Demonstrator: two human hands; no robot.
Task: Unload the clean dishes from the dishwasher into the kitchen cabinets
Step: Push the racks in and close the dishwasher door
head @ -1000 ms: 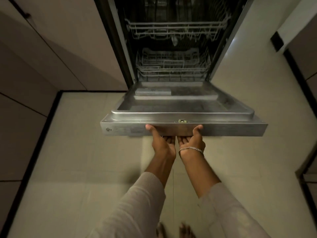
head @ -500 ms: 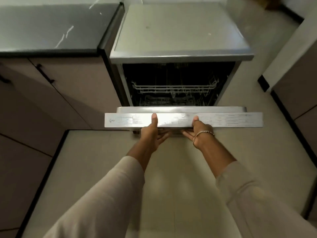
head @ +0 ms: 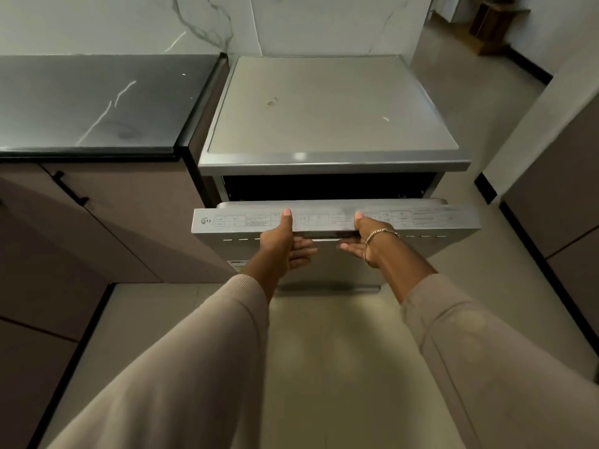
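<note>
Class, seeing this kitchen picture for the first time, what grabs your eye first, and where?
Centre frame, the left hand and right hand grip the top edge of the dishwasher door, which stands ajar with a dark gap above. A gold bracelet glints on the right wrist.

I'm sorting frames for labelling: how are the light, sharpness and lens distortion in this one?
Head view: dim, flat light; the gap above the dishwasher door is black, nothing inside readable. Head view: one small glare spot on the front edge of the dishwasher top; the door's printed label is soft, mostly illegible. Head view: the wide lens slants the left cabinet fronts.
</note>
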